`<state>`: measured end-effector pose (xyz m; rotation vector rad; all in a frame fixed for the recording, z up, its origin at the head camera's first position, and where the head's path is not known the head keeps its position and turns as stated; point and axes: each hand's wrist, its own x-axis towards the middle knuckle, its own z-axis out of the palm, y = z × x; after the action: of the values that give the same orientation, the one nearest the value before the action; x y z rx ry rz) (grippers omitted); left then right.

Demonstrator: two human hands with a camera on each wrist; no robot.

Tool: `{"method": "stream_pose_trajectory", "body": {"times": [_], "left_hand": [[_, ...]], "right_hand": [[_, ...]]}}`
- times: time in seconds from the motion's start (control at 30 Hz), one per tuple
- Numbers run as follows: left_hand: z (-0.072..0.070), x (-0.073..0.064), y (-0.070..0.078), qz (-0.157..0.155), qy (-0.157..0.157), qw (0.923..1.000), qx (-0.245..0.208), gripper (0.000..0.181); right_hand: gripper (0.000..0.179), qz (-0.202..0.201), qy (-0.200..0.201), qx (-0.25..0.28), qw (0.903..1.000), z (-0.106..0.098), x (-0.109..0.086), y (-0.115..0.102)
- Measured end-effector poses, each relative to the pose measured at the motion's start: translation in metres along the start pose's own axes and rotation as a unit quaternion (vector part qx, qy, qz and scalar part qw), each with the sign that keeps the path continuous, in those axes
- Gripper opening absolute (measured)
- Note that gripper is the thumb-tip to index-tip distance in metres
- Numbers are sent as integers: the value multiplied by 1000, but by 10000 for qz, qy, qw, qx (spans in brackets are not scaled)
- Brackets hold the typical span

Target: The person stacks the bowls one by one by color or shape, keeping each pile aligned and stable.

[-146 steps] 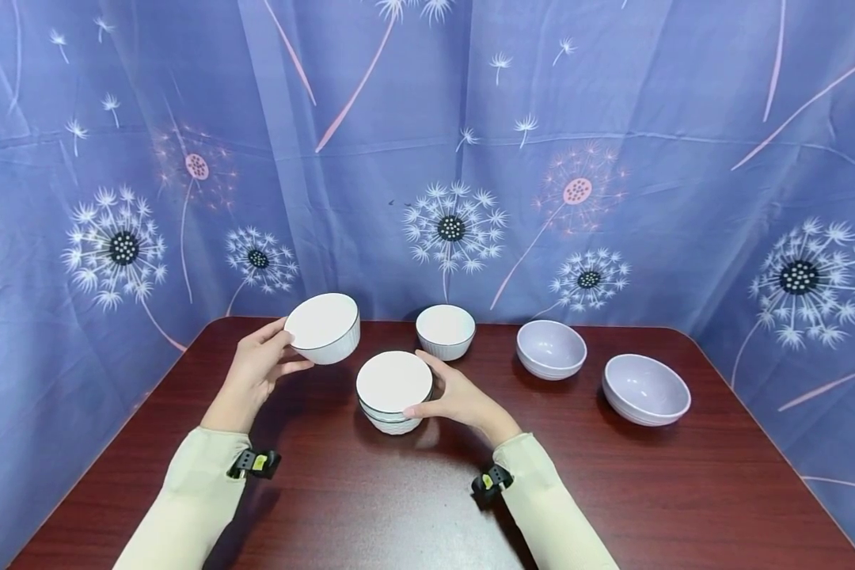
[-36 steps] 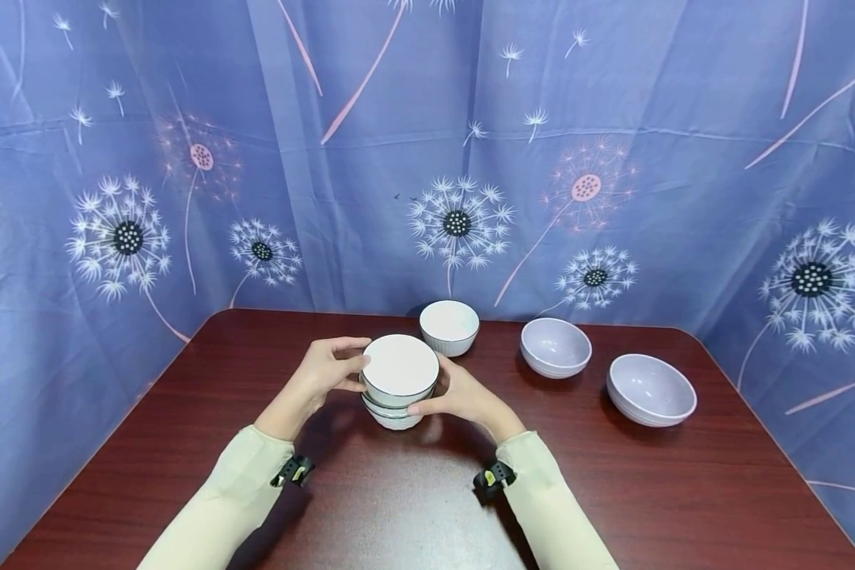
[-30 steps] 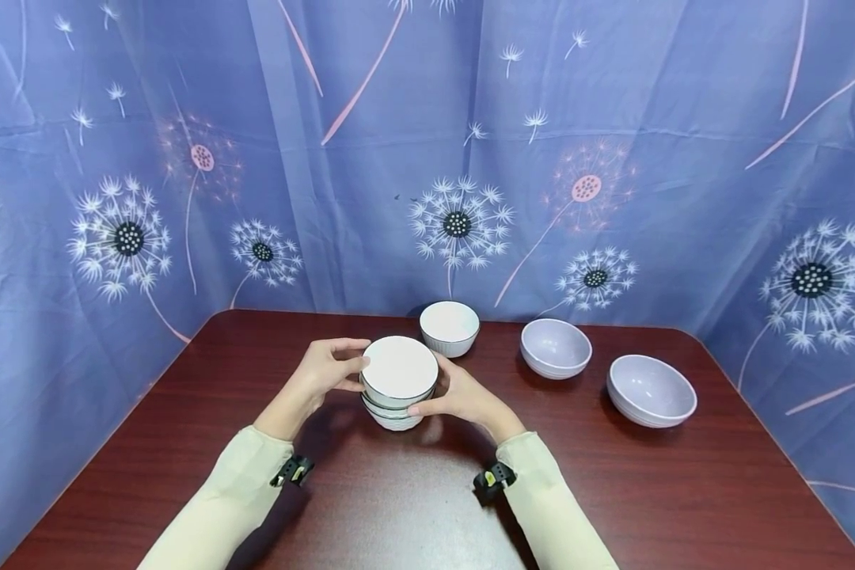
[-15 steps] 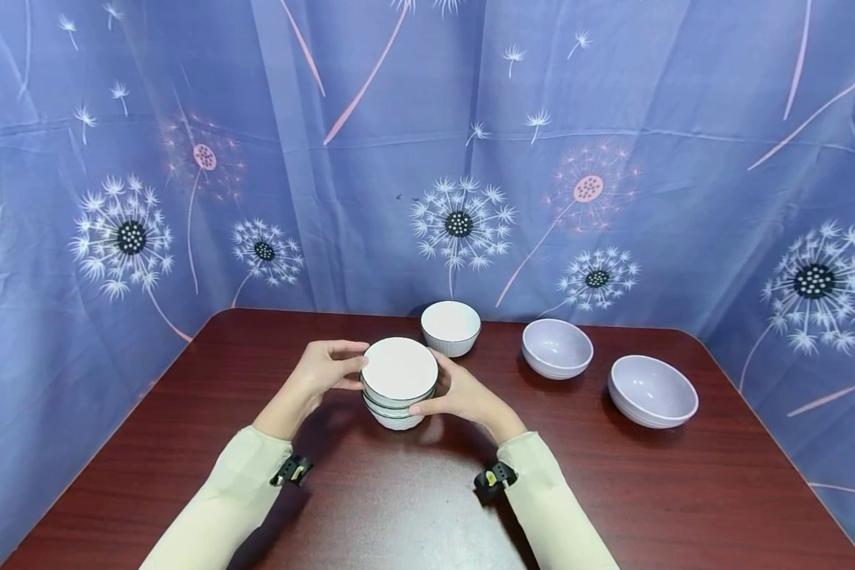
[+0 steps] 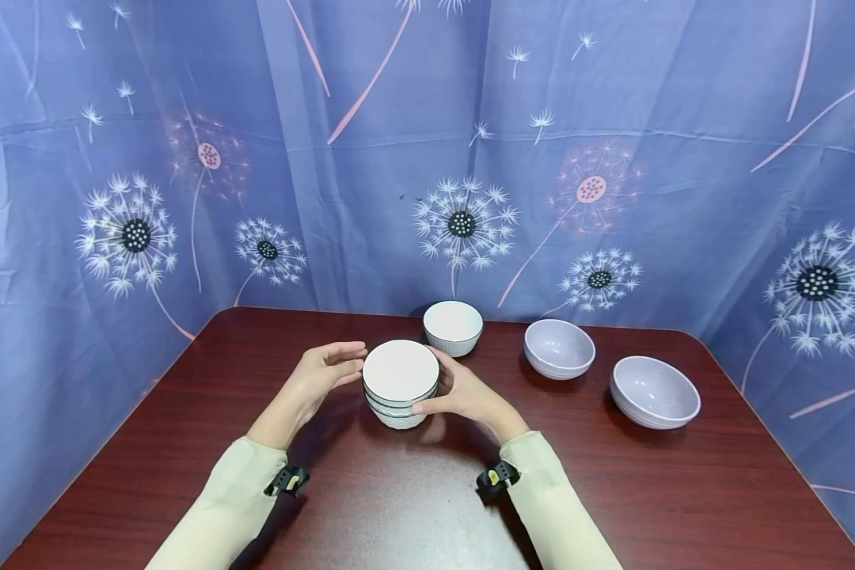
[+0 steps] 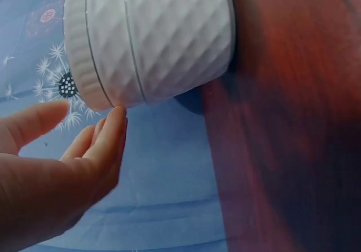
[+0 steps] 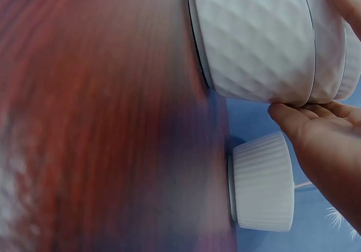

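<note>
Stacked bowls [image 5: 400,385], three white ones nested one in another, are set upright on the bench [image 5: 399,507] just below the middle of the head view. Their right side is held by the grip of the right hand [image 5: 470,394], curled around it, thumb to the front. The grip of the left hand [image 5: 310,386] is loosely spread beside the stack, with nothing held; whether the stack is touched cannot be told. Just behind, a ribbed bowl [image 5: 454,331] is seen; two lavender bowls [image 5: 559,349] are placed toward the frame's right.
</note>
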<state>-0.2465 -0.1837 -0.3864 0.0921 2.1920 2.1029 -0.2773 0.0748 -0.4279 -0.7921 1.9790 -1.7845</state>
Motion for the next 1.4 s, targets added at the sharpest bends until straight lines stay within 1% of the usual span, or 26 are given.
{"method": "stream_pose_trajectory", "body": {"times": [0.13, 0.27, 0.47, 0.6, 0.7, 0.83, 1.0, 1.1, 1.2, 1.3, 1.4], "left_hand": [[-2, -1, -8, 182, -195, 9996, -18, 50], [-2, -2, -15, 326, -420, 9986, 62, 57], [-1, -2, -19, 487, -732, 9961, 85, 68], [2, -2, -21, 557, -868, 9946, 86, 72], [3, -3, -22, 529, -887, 9946, 93, 76], [6, -5, -23, 438, -920, 9948, 83, 79], [10, -7, -24, 327, -970, 9944, 261, 86], [11, -7, -25, 308, -1035, 9934, 384, 91], [11, -6, -27, 326, -1063, 9927, 465, 94], [12, -6, -28, 344, -1078, 9922, 513, 96], [12, -6, -29, 364, -1100, 9918, 548, 97]], "right_hand": [[101, -34, -46, -21, 10000, 0, 0, 2], [100, -24, -56, -76, 10000, -1, 0, 2], [98, -24, -43, -171, 9998, -4, 1, 1], [94, 9, -25, -227, 9997, -8, -1, -1], [89, 34, -57, -249, 9997, -11, -3, -2], [85, 72, -5, -278, 9996, -16, -6, -6], [75, 26, 76, -419, 9991, -28, -9, -12], [66, -103, 212, -512, 9984, -35, -10, -14], [59, -339, 494, -627, 9962, -41, -9, -15], [55, -483, 930, -671, 9922, -46, -7, -14], [52, -577, 1476, -655, 9852, -50, -2, -12]]}}
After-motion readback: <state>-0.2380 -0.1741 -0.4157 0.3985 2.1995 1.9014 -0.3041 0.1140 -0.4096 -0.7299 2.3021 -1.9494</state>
